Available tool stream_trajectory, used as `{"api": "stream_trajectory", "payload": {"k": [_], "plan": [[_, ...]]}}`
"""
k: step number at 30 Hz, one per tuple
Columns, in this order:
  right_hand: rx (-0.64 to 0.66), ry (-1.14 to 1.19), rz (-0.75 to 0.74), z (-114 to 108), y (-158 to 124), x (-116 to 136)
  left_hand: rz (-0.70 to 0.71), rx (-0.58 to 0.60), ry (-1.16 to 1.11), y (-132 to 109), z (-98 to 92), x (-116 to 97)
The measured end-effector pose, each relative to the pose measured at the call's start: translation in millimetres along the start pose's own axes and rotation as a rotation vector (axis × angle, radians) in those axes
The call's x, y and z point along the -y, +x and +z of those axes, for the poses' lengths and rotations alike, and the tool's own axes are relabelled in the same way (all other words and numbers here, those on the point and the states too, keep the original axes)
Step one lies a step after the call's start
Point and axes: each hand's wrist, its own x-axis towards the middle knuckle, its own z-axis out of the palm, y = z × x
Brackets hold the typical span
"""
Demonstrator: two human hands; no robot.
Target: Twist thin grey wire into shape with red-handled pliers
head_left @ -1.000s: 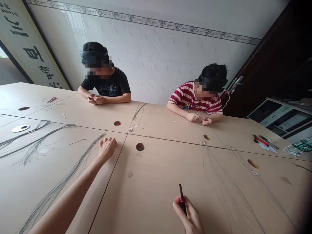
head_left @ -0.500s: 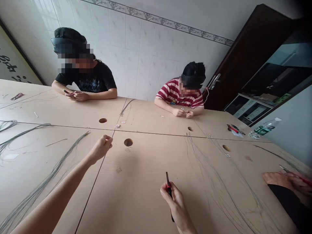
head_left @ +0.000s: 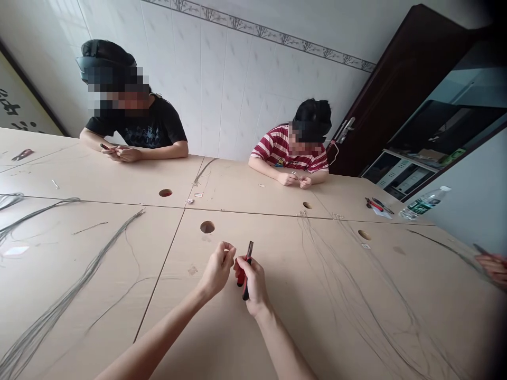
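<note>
My left hand (head_left: 219, 269) is closed in a pinch over the middle of the table. A thin grey wire (head_left: 137, 283) trails across the tabletop toward it from the left; its end between my fingertips is too small to see. Close beside it, my right hand (head_left: 252, 279) is wrapped around pliers (head_left: 246, 282) with red and black handles, their narrow jaws pointing up and away from me. The two hands are nearly touching. To the left lies a long bundle of grey wires (head_left: 97, 264), its tips toward the table's middle.
Two people (head_left: 137, 124) (head_left: 291, 153) sit across the wooden table (head_left: 222, 338), working with their hands. Another person's hand (head_left: 493, 266) holds a tool at the right edge. Loose wires (head_left: 348, 279), round holes (head_left: 207, 227), more pliers (head_left: 374, 205) and a water bottle (head_left: 424, 203) are around.
My left hand has moved right and toward me from beside the bundle, a wire now trailing behind it. My right hand has risen leftward with the pliers to meet it.
</note>
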Motion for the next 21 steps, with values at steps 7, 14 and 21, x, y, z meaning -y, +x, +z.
{"api": "stream_trajectory", "payload": {"k": [7,14,21], "plan": [[-0.066,-0.023,-0.037,7.0,6.2,-3.6,0.049,-0.081,0.161,-13.7,8.3,21.7],[-0.087,-0.011,-0.058,9.0,7.3,-8.4,0.089,-0.074,0.278,-22.7,8.6,33.3],[-0.009,0.015,-0.052,8.6,11.3,8.0,0.125,-0.119,0.318,-24.2,9.4,34.9]]}}
